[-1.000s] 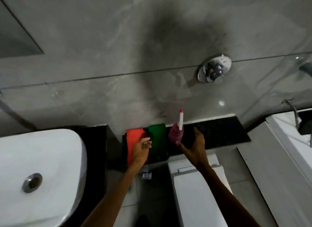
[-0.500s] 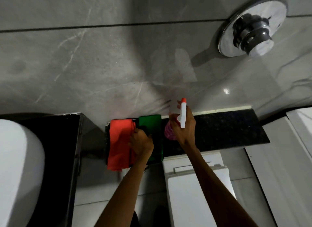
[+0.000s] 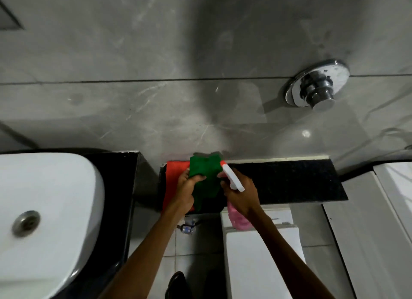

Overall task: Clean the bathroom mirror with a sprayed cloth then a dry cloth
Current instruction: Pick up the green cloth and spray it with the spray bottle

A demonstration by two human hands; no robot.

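Dim, soft blur, bowed edges.

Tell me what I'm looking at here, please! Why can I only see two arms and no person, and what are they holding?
The camera sits on a person's head and looks down, so you see only their arms, much as they see them. There is one picture, taken from up there.

The left hand has its fingers closed on a green cloth, lifted off the shelf. The right hand holds a pink spray bottle with a white nozzle that points toward the green cloth.

Under the hands is a dark shelf against the grey wall. An orange cloth lies on it. To the left is a white sink, and below the shelf a white toilet. The shiny round thing on the wall is a metal knob.
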